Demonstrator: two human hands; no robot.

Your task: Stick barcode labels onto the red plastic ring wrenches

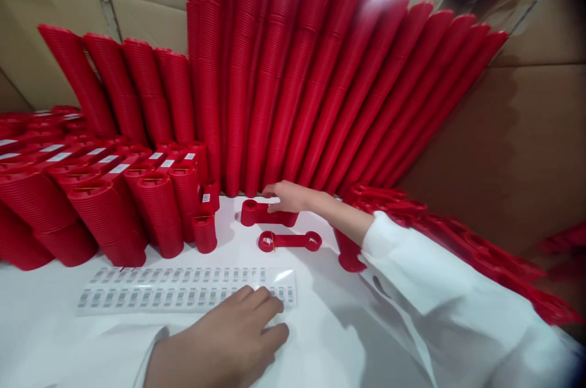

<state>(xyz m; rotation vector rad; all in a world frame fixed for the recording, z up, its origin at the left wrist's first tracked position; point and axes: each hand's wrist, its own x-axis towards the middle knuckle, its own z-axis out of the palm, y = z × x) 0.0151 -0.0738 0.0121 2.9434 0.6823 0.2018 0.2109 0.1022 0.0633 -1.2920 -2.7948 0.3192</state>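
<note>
A ring-ended red link is laid on the smooth white surface, before a thicker block reached by the right hand; whether that is gripped cannot be told. Glossy labels are overlapped by the left hand, loosely unfurled. Ribbed stacks are leaned behind.

A white right sleeve is creasing loosely at the frame's lower right; a white left sleeve is ending in a cuff at lower left.

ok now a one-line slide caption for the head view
Left hand at a label sheet, right hand at a red part, with tall red stacks rising behind.
</note>
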